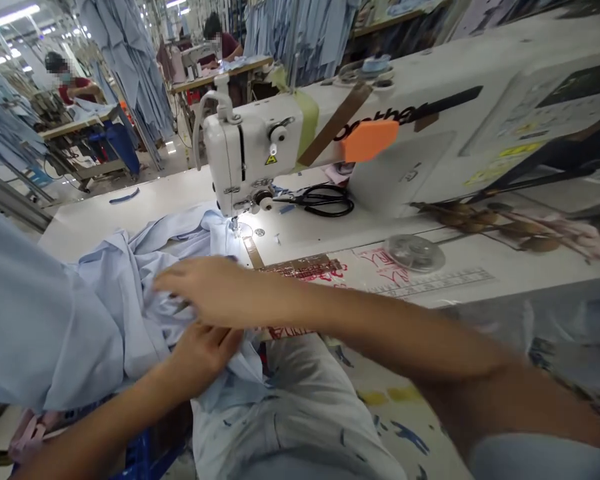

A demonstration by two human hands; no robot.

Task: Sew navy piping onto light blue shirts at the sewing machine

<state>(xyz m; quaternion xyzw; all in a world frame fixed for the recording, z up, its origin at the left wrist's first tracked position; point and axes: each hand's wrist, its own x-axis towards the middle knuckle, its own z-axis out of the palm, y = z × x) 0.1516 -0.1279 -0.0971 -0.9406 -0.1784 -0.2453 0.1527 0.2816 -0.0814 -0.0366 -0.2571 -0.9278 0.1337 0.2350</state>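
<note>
We have blue shirt (123,300) bunched at sewing machine needle (234,225). Right hand (205,290) open, fingers flat on shirt, no grip; left hand (205,357) half-curled, gathering shirt. Sewn length: cannot tell.

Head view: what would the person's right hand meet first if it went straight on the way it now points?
The right hand points left, over the bunched pale blue shirt cloth, so that cloth comes first, though depth is unclear and it may already touch.

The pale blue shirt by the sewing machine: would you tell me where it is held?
The left hand clutches a bunched fold of the shirt; the right hand lies over it.
</note>
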